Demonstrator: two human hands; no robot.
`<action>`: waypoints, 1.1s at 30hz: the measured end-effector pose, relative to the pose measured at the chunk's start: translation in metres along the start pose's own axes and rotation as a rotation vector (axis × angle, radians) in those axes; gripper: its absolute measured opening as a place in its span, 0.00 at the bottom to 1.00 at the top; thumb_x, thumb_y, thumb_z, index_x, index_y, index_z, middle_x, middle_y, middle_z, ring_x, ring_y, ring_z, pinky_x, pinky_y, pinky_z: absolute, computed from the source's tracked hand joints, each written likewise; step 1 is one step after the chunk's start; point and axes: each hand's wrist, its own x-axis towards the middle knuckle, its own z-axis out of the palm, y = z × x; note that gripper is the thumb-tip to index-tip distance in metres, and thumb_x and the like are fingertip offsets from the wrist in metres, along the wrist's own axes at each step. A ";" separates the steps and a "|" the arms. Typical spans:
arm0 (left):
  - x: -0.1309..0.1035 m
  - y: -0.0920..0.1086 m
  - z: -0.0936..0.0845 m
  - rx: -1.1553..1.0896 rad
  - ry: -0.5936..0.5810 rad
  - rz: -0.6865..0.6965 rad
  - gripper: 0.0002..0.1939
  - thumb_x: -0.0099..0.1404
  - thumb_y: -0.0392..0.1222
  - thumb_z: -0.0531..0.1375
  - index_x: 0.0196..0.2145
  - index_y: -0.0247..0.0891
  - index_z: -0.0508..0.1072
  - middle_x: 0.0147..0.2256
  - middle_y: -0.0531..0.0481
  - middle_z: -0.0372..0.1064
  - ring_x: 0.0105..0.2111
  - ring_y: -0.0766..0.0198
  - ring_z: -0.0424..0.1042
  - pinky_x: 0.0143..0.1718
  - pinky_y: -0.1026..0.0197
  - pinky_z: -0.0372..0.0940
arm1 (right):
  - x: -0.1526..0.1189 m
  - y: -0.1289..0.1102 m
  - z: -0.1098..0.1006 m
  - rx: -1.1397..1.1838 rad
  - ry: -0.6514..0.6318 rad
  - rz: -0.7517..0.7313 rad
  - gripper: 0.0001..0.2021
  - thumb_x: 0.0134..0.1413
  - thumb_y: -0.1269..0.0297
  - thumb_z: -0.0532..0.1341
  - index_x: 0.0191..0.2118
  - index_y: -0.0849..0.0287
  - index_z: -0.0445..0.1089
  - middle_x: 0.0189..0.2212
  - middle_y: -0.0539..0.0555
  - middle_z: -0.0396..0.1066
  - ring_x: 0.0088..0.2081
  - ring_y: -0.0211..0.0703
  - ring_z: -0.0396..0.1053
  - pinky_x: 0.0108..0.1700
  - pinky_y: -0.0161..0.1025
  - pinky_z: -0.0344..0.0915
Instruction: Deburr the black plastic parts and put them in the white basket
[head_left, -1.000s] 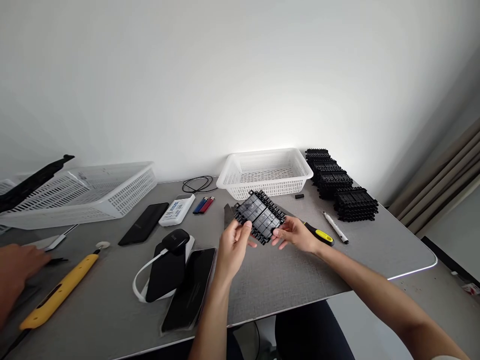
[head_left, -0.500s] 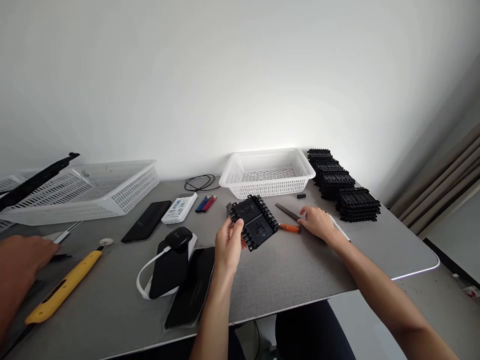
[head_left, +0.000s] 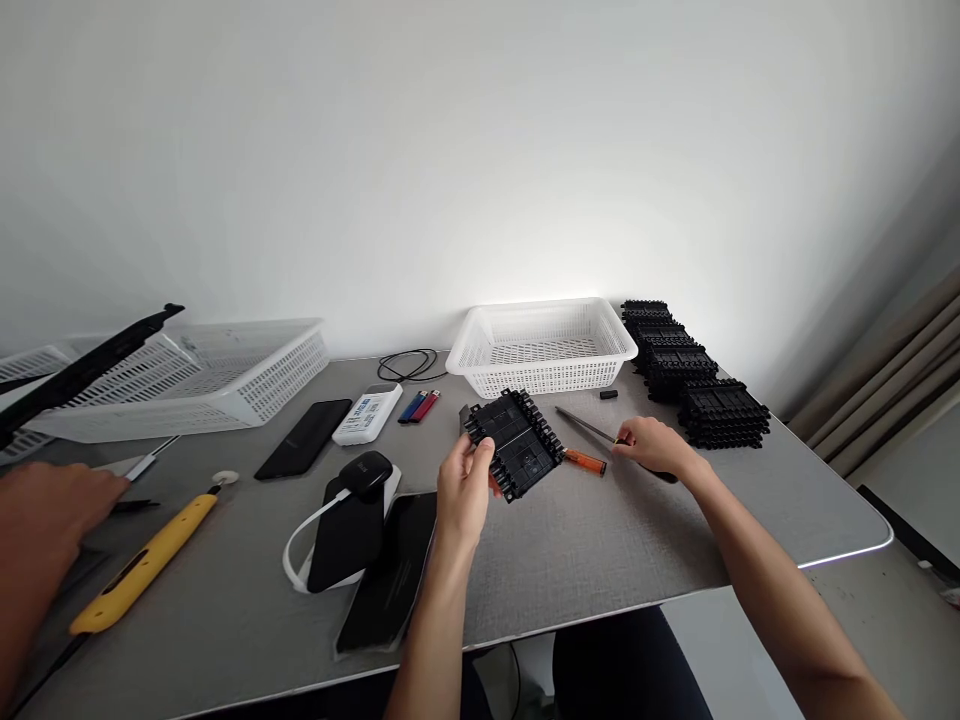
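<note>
My left hand (head_left: 463, 482) grips a black plastic panel (head_left: 517, 443) with ribbed, clip-like edges, holding it tilted above the table with the thumb on its face. My right hand (head_left: 651, 446) is closed around a file (head_left: 589, 425), a long flat grey metal strip with a dark handle end showing below the palm. The strip points to the back left, toward the basket. Between my hands lies an orange-handled tool (head_left: 586, 461), its far end hidden behind the panel. A short black cap (head_left: 608, 394) rests beyond the file.
Stacks of similar black panels (head_left: 724, 412) stand at the right. A white basket (head_left: 541, 378) is against the wall. Leftward are lighters (head_left: 418, 406), a white box (head_left: 367, 414), phones (head_left: 303, 440) and a yellow tool (head_left: 146, 565). Another person's hand (head_left: 64, 505) works at far left.
My right hand has closed on the file and lifted it, turning it from lying flat to nearly edge-on. My left hand still holds the panel. The view has shifted slightly.
</note>
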 end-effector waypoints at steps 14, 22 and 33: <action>-0.004 0.010 0.006 -0.240 0.196 0.085 0.14 0.58 0.46 0.63 0.38 0.41 0.62 0.31 0.56 0.67 0.19 0.70 0.68 0.20 0.65 0.65 | -0.005 0.000 -0.019 0.819 -0.070 -0.349 0.18 0.61 0.50 0.57 0.36 0.61 0.72 0.27 0.52 0.69 0.26 0.36 0.64 0.29 0.36 0.62; -0.010 0.017 0.015 -0.168 -0.091 -0.066 0.28 0.52 0.46 0.68 0.46 0.41 0.60 0.39 0.50 0.71 0.28 0.59 0.78 0.23 0.61 0.70 | -0.007 -0.043 0.008 1.405 -0.080 -0.247 0.18 0.48 0.50 0.69 0.34 0.62 0.72 0.29 0.50 0.67 0.20 0.29 0.54 0.17 0.31 0.55; -0.011 0.014 0.013 0.029 -0.244 -0.104 0.23 0.58 0.56 0.64 0.44 0.37 0.73 0.44 0.42 0.74 0.41 0.52 0.76 0.28 0.59 0.73 | -0.006 -0.047 0.019 1.440 0.087 -0.261 0.19 0.40 0.54 0.74 0.29 0.59 0.67 0.16 0.41 0.57 0.15 0.28 0.52 0.15 0.30 0.55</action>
